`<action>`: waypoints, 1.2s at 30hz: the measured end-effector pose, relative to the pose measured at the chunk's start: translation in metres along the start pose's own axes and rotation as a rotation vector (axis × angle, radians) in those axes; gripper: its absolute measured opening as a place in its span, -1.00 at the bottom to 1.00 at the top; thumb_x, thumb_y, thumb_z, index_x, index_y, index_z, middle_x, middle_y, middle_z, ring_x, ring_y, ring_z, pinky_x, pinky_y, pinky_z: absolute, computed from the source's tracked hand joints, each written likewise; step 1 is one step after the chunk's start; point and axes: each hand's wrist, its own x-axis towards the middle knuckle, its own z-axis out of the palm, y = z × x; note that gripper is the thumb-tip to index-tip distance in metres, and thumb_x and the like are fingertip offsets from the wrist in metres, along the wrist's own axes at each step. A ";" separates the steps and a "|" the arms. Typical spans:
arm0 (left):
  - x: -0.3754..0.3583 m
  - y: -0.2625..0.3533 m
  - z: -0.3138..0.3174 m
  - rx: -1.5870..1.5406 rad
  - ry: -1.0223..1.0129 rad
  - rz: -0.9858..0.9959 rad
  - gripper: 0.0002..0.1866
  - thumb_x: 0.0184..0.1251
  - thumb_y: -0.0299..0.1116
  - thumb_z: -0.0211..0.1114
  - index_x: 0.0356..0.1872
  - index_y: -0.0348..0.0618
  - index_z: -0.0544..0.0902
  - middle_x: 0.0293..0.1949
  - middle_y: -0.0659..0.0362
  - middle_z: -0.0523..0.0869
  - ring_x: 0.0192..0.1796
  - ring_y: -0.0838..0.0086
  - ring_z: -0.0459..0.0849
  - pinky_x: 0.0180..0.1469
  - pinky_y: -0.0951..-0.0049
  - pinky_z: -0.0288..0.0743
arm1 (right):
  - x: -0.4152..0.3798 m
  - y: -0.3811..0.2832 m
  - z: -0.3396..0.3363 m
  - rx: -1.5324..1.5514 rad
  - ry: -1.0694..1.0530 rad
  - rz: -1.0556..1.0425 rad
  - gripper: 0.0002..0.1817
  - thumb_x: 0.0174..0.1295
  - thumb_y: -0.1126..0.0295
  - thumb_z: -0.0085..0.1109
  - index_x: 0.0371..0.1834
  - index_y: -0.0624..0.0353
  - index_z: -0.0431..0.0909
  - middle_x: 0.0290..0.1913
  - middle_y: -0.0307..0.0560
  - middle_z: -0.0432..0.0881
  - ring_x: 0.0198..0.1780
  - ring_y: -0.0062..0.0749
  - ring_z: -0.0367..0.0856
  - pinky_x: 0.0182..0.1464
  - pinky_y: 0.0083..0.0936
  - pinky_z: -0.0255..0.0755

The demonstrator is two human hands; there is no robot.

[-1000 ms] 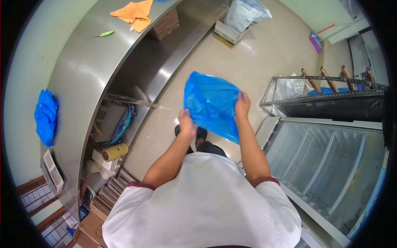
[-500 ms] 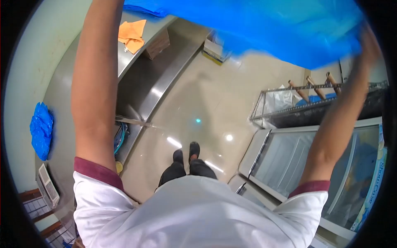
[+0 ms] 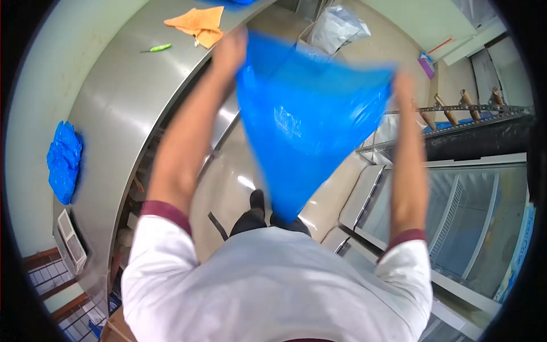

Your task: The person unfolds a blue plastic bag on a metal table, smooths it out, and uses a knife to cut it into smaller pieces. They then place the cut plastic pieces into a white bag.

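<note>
A blue plastic bag [image 3: 302, 117] hangs stretched between my two hands in front of my body. Its upper edge is pulled wide and sags in the middle, while the lower part narrows to a point near my legs. My left hand [image 3: 231, 52], blurred by motion, grips the upper left corner. At the upper right corner my right hand [image 3: 403, 90] is closed on the plastic, also blurred. The fingers of both hands are only partly distinct.
On the steel counter [image 3: 114, 108] to the left lie a crumpled blue plastic bundle [image 3: 64, 162], an orange cloth [image 3: 199, 24] and a small green-handled tool [image 3: 158, 48]. A silvery bag [image 3: 337, 28] stands ahead. To the right are a glass-topped chest freezer [image 3: 456, 211] and a black rack [image 3: 478, 134].
Both hands have come down and closer together, bringing the blue bag from overhead to in front of my body. The view has shifted, showing more of the counter and the silvery bag.
</note>
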 end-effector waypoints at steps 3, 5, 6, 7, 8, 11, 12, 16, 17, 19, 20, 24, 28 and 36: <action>0.115 0.151 -0.190 -0.283 0.291 0.154 -0.77 0.39 -0.31 0.21 -0.35 -0.27 0.69 -0.61 0.25 0.53 -0.52 0.68 0.36 -0.46 0.52 0.27 | 0.059 -0.039 -0.256 0.597 0.552 -0.263 -0.65 0.42 0.25 -0.04 -0.03 0.31 0.61 -0.18 0.00 0.70 -0.19 -0.28 0.66 -0.18 -0.31 0.54; 0.094 0.198 -0.230 -0.547 0.570 0.436 -0.81 0.35 -0.34 0.22 -0.32 -0.27 0.67 -0.55 0.25 0.55 -0.47 0.62 0.41 -0.36 0.53 0.32 | 0.002 -0.035 -0.303 0.784 0.793 -0.403 -0.66 0.40 0.29 -0.01 0.01 0.32 0.61 -0.18 -0.02 0.70 -0.16 -0.33 0.68 -0.17 -0.35 0.56; 0.073 0.157 -0.204 -0.254 0.459 0.236 -0.73 0.44 -0.22 0.11 -0.19 -0.21 0.65 -0.37 0.09 0.64 -0.32 0.41 0.55 -0.28 0.41 0.44 | -0.038 -0.023 -0.248 0.724 0.835 -0.361 -0.67 0.38 0.32 -0.01 0.02 0.31 0.61 -0.16 0.00 0.70 -0.14 -0.31 0.68 -0.14 -0.35 0.55; -0.006 0.116 -0.141 -0.242 0.410 0.217 -0.72 0.46 -0.29 0.06 -0.10 -0.27 0.63 -0.22 0.00 0.64 -0.13 0.31 0.56 -0.09 0.33 0.40 | -0.083 -0.003 -0.161 0.608 0.768 -0.259 -0.68 0.36 0.34 -0.01 0.02 0.30 0.62 -0.15 0.02 0.70 -0.11 -0.28 0.67 -0.11 -0.34 0.54; -0.086 0.074 -0.077 -0.228 0.361 0.198 -0.70 0.47 -0.35 0.02 -0.02 -0.33 0.61 -0.07 -0.09 0.64 0.05 0.21 0.56 0.11 0.25 0.36 | -0.143 0.025 -0.044 0.409 0.486 -0.127 -0.68 0.33 0.37 -0.01 0.02 0.29 0.62 -0.13 0.03 0.70 -0.09 -0.26 0.67 -0.08 -0.33 0.53; -0.396 -0.044 0.001 -0.521 -0.118 -0.334 -0.67 0.42 -0.49 -0.01 0.07 -0.46 0.58 0.12 -0.15 0.64 0.26 0.10 0.55 0.34 0.17 0.29 | -0.446 0.059 0.160 0.073 -0.725 0.028 -0.67 0.27 0.45 0.00 0.04 0.26 0.63 -0.09 0.09 0.70 -0.02 -0.18 0.65 0.00 -0.31 0.49; -0.366 -0.073 0.012 -0.371 -0.152 -0.403 -0.71 0.43 -0.47 0.02 0.03 -0.39 0.61 0.04 -0.13 0.68 0.16 0.11 0.61 0.24 0.19 0.37 | -0.504 0.034 0.155 0.208 -0.809 0.082 -0.67 0.24 0.47 0.01 0.04 0.25 0.63 -0.08 0.10 0.70 0.00 -0.16 0.65 0.03 -0.31 0.48; -0.426 -0.074 -0.009 -0.169 -0.247 -0.628 -0.77 0.38 -0.37 0.13 -0.11 -0.24 0.69 -0.17 -0.12 0.74 -0.11 0.07 0.72 0.01 0.22 0.54 | -0.478 -0.021 0.148 0.652 -0.501 0.037 -0.61 0.15 0.58 0.02 0.06 0.21 0.64 -0.02 0.17 0.69 0.10 -0.06 0.63 0.15 -0.28 0.44; -0.415 -0.088 -0.007 -0.048 -0.246 -0.522 -0.77 0.33 -0.38 0.15 -0.13 -0.26 0.69 -0.11 -0.16 0.73 -0.06 0.07 0.72 0.11 0.23 0.53 | -0.447 -0.024 0.138 0.704 -0.441 0.037 -0.59 0.13 0.60 0.02 0.06 0.20 0.64 -0.01 0.19 0.69 0.12 -0.04 0.62 0.18 -0.27 0.43; -0.367 -0.102 -0.006 -0.105 -0.269 -0.631 -0.72 0.29 -0.20 0.31 -0.21 -0.24 0.68 -0.27 -0.13 0.72 -0.18 -0.04 0.70 -0.13 0.15 0.54 | -0.364 -0.050 0.082 0.790 -0.454 0.181 -0.71 0.27 0.54 0.02 -0.01 0.25 0.66 -0.09 0.15 0.72 -0.06 -0.22 0.71 0.04 -0.38 0.50; -0.339 -0.084 -0.019 -0.058 -0.294 -0.612 -0.72 0.28 -0.20 0.32 -0.23 -0.24 0.68 -0.28 -0.12 0.72 -0.20 -0.03 0.70 -0.16 0.15 0.53 | -0.336 -0.056 0.070 0.806 -0.472 0.199 -0.72 0.29 0.51 0.03 -0.01 0.25 0.67 -0.12 0.13 0.73 -0.08 -0.27 0.71 0.03 -0.40 0.50; -0.289 -0.064 -0.039 0.018 -0.303 -0.638 -0.72 0.27 -0.16 0.34 -0.21 -0.18 0.67 -0.42 -0.06 0.72 -0.30 0.04 0.70 -0.22 0.15 0.51 | -0.293 -0.077 0.037 0.860 -0.461 0.234 -0.73 0.31 0.47 0.04 0.00 0.23 0.67 -0.20 0.09 0.75 -0.13 -0.37 0.70 -0.02 -0.47 0.49; -0.302 -0.023 -0.050 -0.086 -0.129 -0.650 -0.57 0.26 0.01 0.35 -0.09 -0.16 0.63 -0.48 0.05 0.70 -0.37 0.21 0.70 -0.27 0.22 0.52 | -0.304 -0.101 0.022 0.946 -0.323 0.213 -0.72 0.30 0.50 0.05 0.01 0.20 0.67 -0.27 0.06 0.74 -0.22 -0.42 0.67 -0.10 -0.49 0.48; -0.327 0.038 0.040 -1.257 -0.068 -1.909 -0.19 0.26 0.05 0.37 0.37 -0.20 0.25 0.34 -0.23 0.36 0.29 0.02 0.49 0.28 0.23 0.44 | -0.398 -0.141 0.015 0.851 -0.188 0.071 -0.52 0.12 0.60 0.05 0.15 0.07 0.61 -0.25 0.16 0.71 -0.44 -0.20 0.69 -0.35 -0.36 0.50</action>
